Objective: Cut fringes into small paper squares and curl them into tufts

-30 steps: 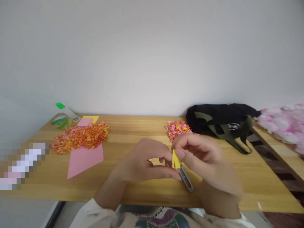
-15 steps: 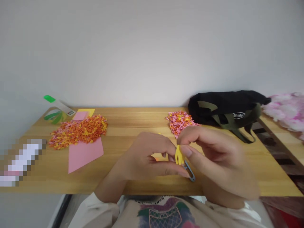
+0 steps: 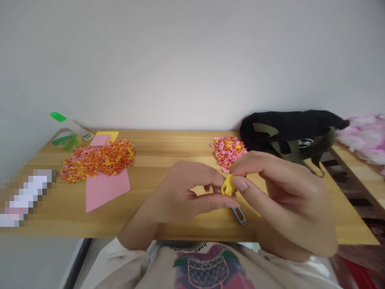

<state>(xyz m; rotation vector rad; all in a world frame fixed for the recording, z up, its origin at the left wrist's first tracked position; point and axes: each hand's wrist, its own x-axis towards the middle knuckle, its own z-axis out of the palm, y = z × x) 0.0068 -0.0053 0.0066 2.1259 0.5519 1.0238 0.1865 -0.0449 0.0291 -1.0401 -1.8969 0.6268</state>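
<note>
Between the thumb and forefinger of my right hand (image 3: 288,200) is a small, soft-looking yellow piece (image 3: 227,185), folded or split into strips. My left hand (image 3: 192,192) is closed around the lower left side of the same piece, its thumb and fingertips meeting there. Just below my left thumb a blue-grey slotted tool end (image 3: 240,216) sticks out; I cannot tell if it is held or lies on the table. Behind my hands a pile of tiny pink, orange and yellow bits (image 3: 230,151) sits on the wooden table (image 3: 168,146).
At left, a larger orange-and-yellow pile of bits (image 3: 105,157) partly covers a pink sheet (image 3: 108,190). Behind it are a green-and-white roll (image 3: 66,140) and a green-tipped white strip (image 3: 73,127). A black bag (image 3: 288,132) and pink-white fluff (image 3: 365,136) are at right.
My right hand has shifted slightly right and up with the yellow piece, which now looks more bunched. The whole view has tilted a little.
</note>
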